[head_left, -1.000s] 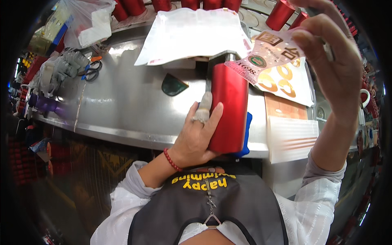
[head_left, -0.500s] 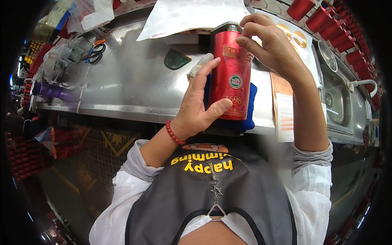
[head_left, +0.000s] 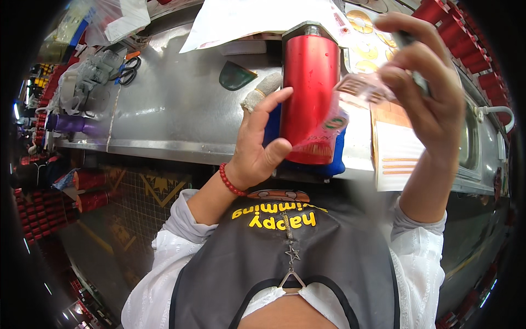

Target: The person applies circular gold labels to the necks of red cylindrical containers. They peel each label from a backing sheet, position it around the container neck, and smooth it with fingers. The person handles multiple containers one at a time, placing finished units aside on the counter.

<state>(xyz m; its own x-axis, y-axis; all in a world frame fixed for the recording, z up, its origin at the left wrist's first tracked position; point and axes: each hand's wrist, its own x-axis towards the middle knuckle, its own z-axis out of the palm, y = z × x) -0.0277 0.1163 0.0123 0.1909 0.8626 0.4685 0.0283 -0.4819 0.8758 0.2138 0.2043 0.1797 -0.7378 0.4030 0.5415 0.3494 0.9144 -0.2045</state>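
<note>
A glossy red bottle [head_left: 311, 71] lies on a blue cloth [head_left: 339, 156] at the counter's near edge, its clear glass neck pointing away from me. My left hand [head_left: 256, 145] steadies it from the left, thumb and fingers against its side. A grey wrap [head_left: 266, 90] covers one of that hand's fingertips. From the bottle's right side, a clear printed film [head_left: 361, 90] stretches up to my right hand [head_left: 424, 82], which pinches its upper end. Film and hand are blurred. A dark flat piece [head_left: 404, 38] shows among the right fingers; its kind is unclear.
Left of the bottle lies a dark green half-round piece [head_left: 236, 77]. Blue-handled scissors [head_left: 129, 70] and clear plastic items [head_left: 98, 71] are farther left. White sheets [head_left: 257, 19] cover the back; gold-printed sheets [head_left: 399, 148] lie to the right, near a sink [head_left: 470, 137] and several red bottles [head_left: 460, 44].
My right hand has moved right and toward me, pulling the film off the bottle's surface. The printed design has come away with it, leaving plain red. My left hand has hardly moved.
</note>
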